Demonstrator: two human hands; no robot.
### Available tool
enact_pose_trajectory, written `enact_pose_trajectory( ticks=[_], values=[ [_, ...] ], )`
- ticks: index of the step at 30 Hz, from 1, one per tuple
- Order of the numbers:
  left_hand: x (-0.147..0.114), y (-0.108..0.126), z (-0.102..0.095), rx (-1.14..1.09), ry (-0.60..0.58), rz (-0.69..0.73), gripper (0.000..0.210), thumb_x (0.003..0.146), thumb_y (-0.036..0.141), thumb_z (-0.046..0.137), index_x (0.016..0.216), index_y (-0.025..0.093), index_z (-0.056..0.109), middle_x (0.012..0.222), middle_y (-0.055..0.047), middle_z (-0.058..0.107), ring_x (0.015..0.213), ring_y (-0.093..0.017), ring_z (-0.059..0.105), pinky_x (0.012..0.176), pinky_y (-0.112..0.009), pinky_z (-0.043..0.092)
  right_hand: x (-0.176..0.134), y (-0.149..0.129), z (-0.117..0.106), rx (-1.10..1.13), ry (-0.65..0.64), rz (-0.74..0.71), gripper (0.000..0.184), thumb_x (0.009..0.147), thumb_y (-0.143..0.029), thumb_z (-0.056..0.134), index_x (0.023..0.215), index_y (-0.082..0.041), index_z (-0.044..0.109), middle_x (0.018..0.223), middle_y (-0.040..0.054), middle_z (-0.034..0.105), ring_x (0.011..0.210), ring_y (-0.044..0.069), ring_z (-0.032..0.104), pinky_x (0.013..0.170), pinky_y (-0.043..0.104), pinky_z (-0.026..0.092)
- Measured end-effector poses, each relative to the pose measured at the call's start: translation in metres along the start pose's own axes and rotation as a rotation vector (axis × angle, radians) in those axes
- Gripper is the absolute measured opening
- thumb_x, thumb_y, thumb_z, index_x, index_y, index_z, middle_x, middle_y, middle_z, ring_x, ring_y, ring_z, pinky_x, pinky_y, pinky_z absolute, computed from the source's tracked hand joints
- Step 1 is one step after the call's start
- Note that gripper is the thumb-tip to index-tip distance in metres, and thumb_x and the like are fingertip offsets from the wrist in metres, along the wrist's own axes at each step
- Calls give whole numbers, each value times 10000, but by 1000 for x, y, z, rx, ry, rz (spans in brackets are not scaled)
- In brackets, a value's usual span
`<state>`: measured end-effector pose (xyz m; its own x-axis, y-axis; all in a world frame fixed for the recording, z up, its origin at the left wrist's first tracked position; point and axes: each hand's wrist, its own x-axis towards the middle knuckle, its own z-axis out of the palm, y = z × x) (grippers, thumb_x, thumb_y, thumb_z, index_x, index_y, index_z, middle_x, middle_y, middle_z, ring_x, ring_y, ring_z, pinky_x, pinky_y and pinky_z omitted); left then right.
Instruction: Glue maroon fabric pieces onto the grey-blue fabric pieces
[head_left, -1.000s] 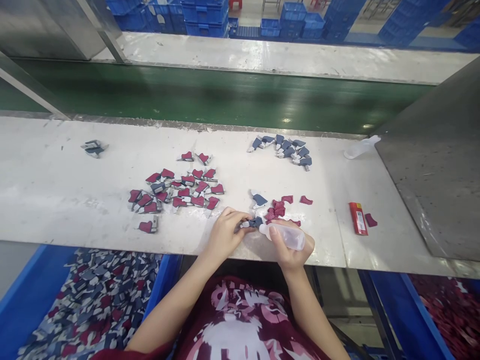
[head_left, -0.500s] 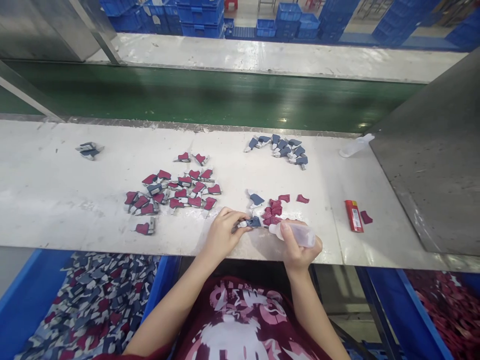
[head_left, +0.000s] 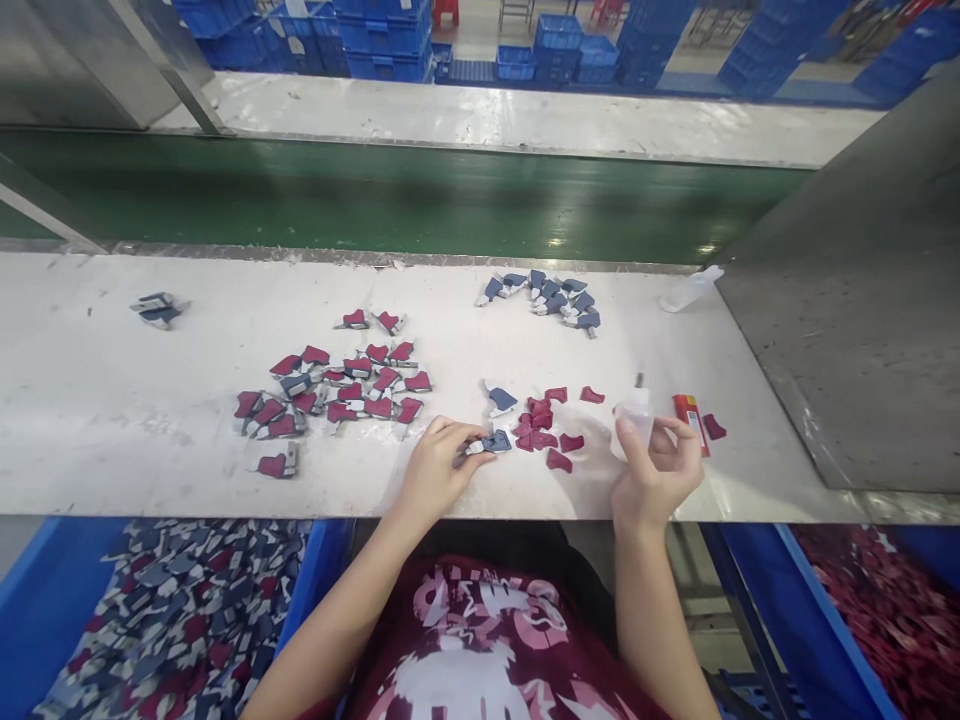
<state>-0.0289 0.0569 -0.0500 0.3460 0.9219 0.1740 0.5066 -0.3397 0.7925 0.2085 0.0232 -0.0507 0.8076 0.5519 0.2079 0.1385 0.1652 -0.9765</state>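
Observation:
My left hand pinches a small blue-grey plastic part by its pale end, low over the white table. In my right hand is a translucent squeeze bottle, upright with its dark-tipped nozzle pointing up. Several loose dark red pieces lie between my hands. Just beyond the held part rests another blue-grey part. A red lighter lies partly behind my right fingers, with a single red piece beside it.
Parts with red inserts cluster left on the table; blue-grey parts lie toward the back. A second clear bottle lies near the metal panel. A green conveyor belt runs behind. Blue bins of parts stand below.
My right hand has moved right and tipped the bottle upright, away from the blue-grey part. My left hand still holds that part. The whole view has shifted slightly.

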Motion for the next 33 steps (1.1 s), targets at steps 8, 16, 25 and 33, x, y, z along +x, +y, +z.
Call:
enact_pose_trajectory(
  ticks=[8,16,25,33],
  values=[
    [0,2,-4,-47,37,-54,134,854,223,726,987,230,712,921,-33,691,878,-188,659,806,-317,558,20,10,-16,-310,-69,-98,724,606,-394,900,1197,-195,532,1168,126,663,1066,281,662,839,432,558],
    [-2,3,-5,-103,66,-65,133,855,200,710,985,224,721,976,-44,731,951,-205,681,876,-347,561,-22,-9,-22,-670,-529,-520,184,912,-398,659,989,-241,717,885,50,640,828,201,623,700,338,525],
    [-11,17,-6,-320,228,-300,245,801,294,767,1026,201,797,933,-44,810,826,-226,761,784,-320,619,-33,-29,-11,-584,-687,-155,278,909,-482,624,952,-215,690,849,48,687,744,196,660,668,343,563],
    [-16,41,1,-486,237,-321,328,806,262,761,1124,183,778,966,-52,808,842,-235,780,799,-310,645,-62,-63,24,30,-584,355,313,759,-462,794,866,-179,716,799,59,762,769,219,747,636,314,630]
  ],
)
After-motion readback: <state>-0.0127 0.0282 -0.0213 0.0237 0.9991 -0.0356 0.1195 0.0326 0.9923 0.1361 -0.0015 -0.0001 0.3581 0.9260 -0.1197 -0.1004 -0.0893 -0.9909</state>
